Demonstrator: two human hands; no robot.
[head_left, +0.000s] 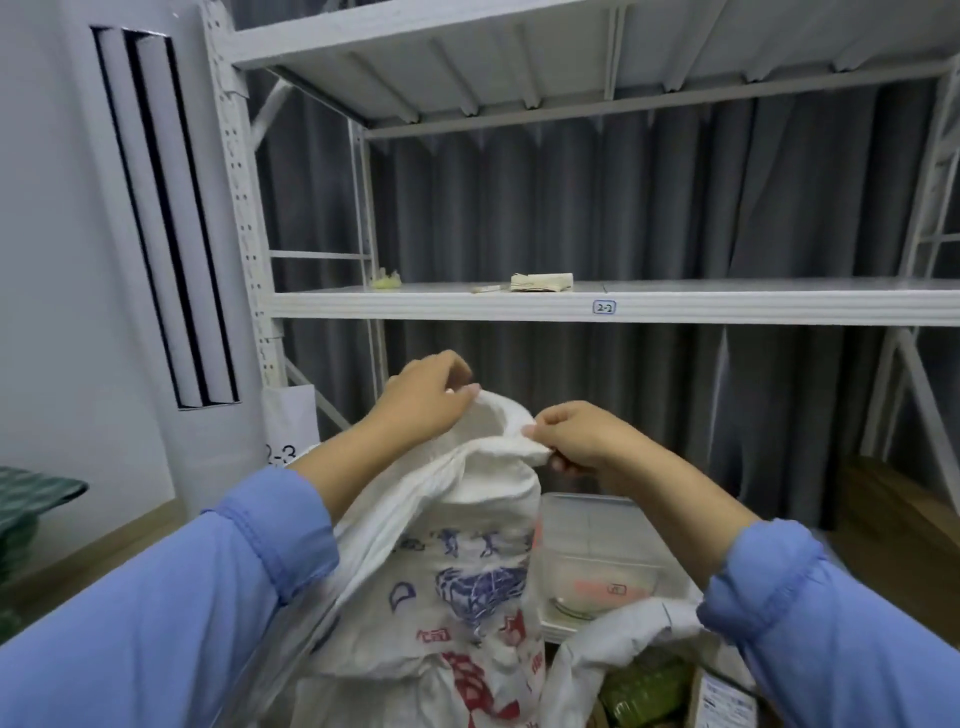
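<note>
A white woven sack (467, 561) with blue and red print stands upright in front of me, its top bunched. My left hand (421, 400) pinches the left side of the sack's mouth. My right hand (576, 441) pinches the right side of the rim between thumb and fingers. Both hands hold the opening up at chest height, below the middle shelf. The sack's contents are hidden.
A white metal rack (571, 304) stands ahead, with a small paper stack (542, 282) and a yellow-green scrap (386, 280) on its middle shelf. A clear plastic box (592, 561) sits low behind the sack. A white tower air conditioner (156, 234) is at left, grey curtain behind.
</note>
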